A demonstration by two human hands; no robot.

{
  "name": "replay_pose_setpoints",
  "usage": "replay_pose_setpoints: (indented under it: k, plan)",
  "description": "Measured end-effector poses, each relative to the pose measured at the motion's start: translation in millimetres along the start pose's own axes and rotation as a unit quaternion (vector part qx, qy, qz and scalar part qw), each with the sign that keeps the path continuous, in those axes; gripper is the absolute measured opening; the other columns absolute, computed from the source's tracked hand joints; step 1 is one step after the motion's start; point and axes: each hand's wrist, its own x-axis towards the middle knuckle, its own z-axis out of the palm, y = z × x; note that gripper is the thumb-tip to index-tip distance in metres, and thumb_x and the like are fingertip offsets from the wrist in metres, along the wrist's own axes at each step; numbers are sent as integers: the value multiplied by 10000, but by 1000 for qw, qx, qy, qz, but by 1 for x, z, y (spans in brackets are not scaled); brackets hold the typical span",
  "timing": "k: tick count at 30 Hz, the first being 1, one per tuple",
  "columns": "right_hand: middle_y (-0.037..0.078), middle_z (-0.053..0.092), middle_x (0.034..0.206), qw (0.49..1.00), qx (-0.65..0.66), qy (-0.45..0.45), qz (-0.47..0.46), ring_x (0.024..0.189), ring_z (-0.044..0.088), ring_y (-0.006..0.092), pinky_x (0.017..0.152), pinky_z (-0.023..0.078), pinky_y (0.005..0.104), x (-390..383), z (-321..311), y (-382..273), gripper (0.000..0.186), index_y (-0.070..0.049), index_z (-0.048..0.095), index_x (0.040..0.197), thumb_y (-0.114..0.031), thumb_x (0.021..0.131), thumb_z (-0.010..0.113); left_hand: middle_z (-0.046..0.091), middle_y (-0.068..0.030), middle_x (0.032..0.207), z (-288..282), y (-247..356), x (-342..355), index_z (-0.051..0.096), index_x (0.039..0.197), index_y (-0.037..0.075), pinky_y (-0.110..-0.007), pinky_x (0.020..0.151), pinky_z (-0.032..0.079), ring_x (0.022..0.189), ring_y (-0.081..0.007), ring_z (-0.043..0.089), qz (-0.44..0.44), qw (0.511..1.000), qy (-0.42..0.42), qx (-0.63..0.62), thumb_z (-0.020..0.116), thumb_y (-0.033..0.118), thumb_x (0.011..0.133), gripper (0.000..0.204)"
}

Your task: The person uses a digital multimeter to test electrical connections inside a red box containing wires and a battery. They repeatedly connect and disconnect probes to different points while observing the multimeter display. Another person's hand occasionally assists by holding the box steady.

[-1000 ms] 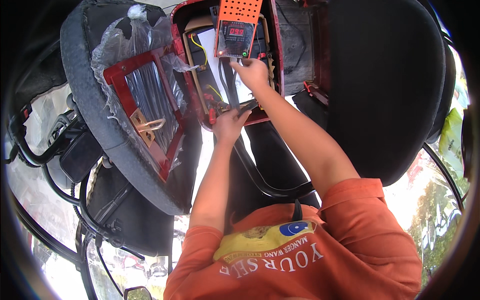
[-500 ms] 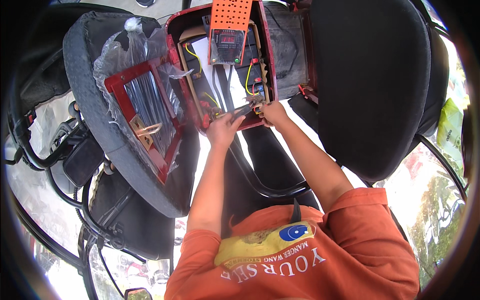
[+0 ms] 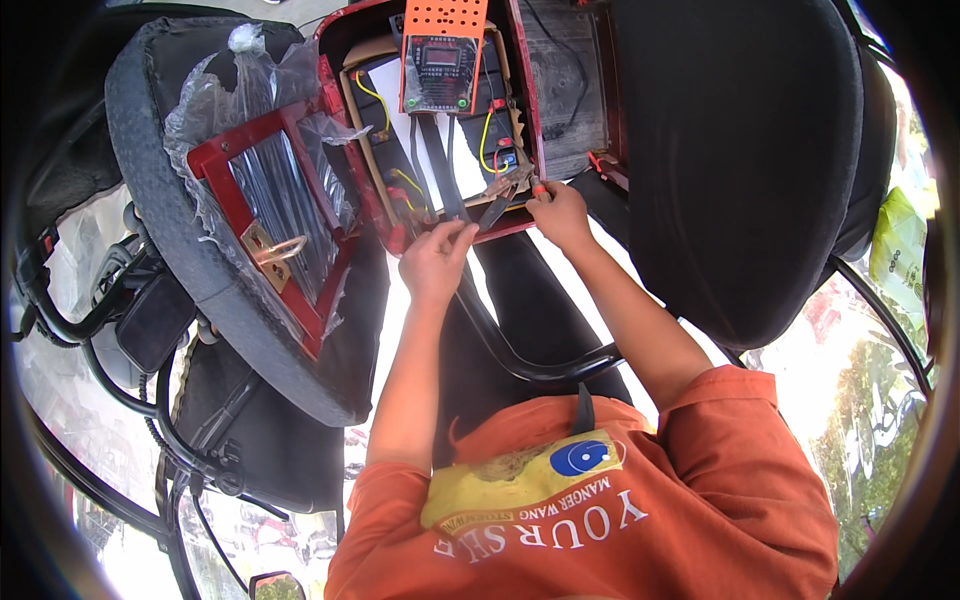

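My right hand (image 3: 560,214) is closed around the red-tipped end of a worn metal clamp (image 3: 514,182) at the near right corner of an open red box (image 3: 530,95). A dark strip, perhaps the clamp's other handle, slants toward my left hand (image 3: 436,260). The fingers of that hand are pinched at the box's near edge beside black cables (image 3: 448,165); what they hold, if anything, I cannot make out. Inside stand dark batteries (image 3: 384,92) with yellow wires (image 3: 486,140) and red terminal covers. Over them rests an orange tester (image 3: 442,70) with a small display.
A raised grey seat lid (image 3: 165,190) with a red metal frame (image 3: 215,170), a hasp and torn plastic stands left of the box. At right is a large black seat cushion (image 3: 740,170). A bent black tube (image 3: 520,375) runs below my hands.
My left hand has drawn back from the clamp, slightly down and left. My right hand has moved a little right and up with it. The tester's lit red digits now look dark.
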Motion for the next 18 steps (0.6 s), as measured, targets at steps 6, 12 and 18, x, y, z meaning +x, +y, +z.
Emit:
replay_pose_setpoints:
  k: [6,12,18]
  plan:
    - [241,686,968,998,-5,-52,39,941,662,380,863,509,408,13,0,8,355,56,649,1079,-153,793,631,560,-6,583,-2,1,4,768,884,132,-297,509,425,520,-144,541,-4,1000,-3,-12,804,323,796,213]
    - [160,647,854,996,74,-28,42,669,622,203,577,474,323,-9,-8,-11,348,93,594,1077,-106,793,624,544,26,587,-2,-11,-4,748,921,76,-252,525,394,536,-53,480,-51,986,-25,-158,741,281,881,210]
    - [111,598,695,867,409,-161,233,559,561,154,509,457,270,-15,-25,-26,97,84,573,878,-5,841,565,549,38,635,-7,-6,-5,707,975,9,-196,531,339,553,-16,431,-172,900,-68,-394,626,264,982,268]
